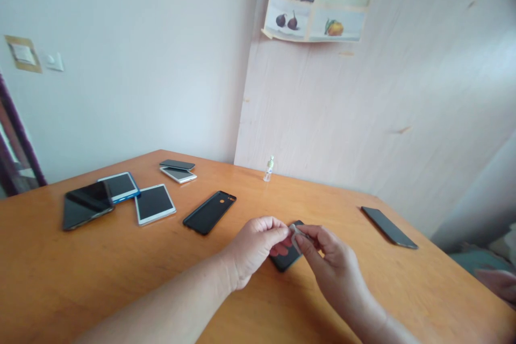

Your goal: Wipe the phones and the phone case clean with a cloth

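My left hand [256, 244] and my right hand [328, 255] meet over the middle of the wooden table [121, 274]. Both pinch a small whitish-grey piece [295, 233] between their fingertips; I cannot tell what it is. Under the hands lies a dark phone [285, 259], partly hidden by the fingers.
A black phone case [209, 212] lies left of the hands. Further left lie several phones and tablets [153, 203]. Another dark phone [389, 227] lies at the right near the table's edge. A small clear bottle [269, 169] stands at the back by the wall.
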### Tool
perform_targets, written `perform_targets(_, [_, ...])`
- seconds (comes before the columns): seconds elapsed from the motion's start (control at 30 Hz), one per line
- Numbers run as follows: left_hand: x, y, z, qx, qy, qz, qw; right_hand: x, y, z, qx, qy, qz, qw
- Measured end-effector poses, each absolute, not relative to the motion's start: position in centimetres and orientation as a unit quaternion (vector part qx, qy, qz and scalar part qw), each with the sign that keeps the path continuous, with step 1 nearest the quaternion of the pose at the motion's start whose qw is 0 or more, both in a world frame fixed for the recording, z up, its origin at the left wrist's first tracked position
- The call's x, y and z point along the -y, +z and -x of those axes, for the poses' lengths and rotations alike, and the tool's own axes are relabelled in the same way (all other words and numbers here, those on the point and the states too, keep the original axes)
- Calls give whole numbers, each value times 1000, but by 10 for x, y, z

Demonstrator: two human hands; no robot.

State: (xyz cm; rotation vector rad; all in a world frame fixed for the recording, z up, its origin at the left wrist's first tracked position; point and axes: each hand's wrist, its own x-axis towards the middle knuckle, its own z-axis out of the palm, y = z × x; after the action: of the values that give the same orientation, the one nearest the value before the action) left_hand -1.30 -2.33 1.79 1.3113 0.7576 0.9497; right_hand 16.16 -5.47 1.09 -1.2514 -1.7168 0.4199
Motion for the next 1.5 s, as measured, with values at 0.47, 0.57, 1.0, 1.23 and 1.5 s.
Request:
perform_targets(0.47, [22, 2, 21, -466, 239, -837, 158, 20, 2, -210, 683, 31, 641, 350])
perform_targets(0.57, [18, 0, 21, -468, 247, -835, 149, 15, -1, -222, 678, 2, 667, 311])
perform_targets(1.0, [12, -3, 21, -453, 277, -831, 167, 52, 2, -159, 835, 116, 477, 249])
perform_targets(1.23, [12, -3, 20, -451, 272, -831, 179, 21, -6, -210, 776, -26, 584, 238])
perform_targets(1.5, [12, -5, 20, -450, 288, -826, 180, 46, 1, -175, 844, 77, 504, 168])
